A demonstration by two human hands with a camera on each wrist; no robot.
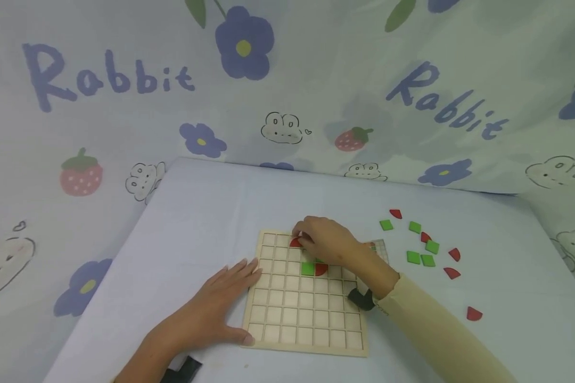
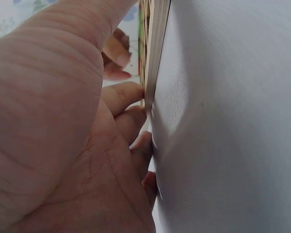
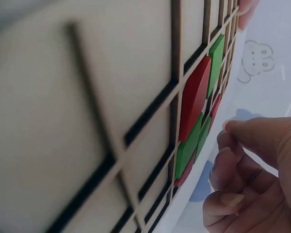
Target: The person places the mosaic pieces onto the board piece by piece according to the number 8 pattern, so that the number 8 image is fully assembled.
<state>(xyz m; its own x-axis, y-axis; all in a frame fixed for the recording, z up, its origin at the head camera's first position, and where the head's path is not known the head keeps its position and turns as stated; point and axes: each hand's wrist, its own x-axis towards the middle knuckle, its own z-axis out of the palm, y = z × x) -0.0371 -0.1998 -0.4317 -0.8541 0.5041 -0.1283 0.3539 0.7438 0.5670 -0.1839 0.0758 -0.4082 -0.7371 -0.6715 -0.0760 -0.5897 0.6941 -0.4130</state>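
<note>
My left hand lies flat beside the light wooden grid board, its fingers along the left edge and the thumb at the front left corner. In the left wrist view, fingertips meet the board's side. My right hand hovers over the back of the board, thumb and fingers bent, with no piece showing between them in the right wrist view. Right by its fingertips, a red quarter-circle tile sits in a back-row cell. Nearer the front are a green square tile and another red quarter-circle; the hand partly hides more green.
To the right lie loose green squares and red quarter-circles, several of each. A small gridded pattern card is partly covered by the right forearm. White cloth covers the table; a printed curtain stands behind.
</note>
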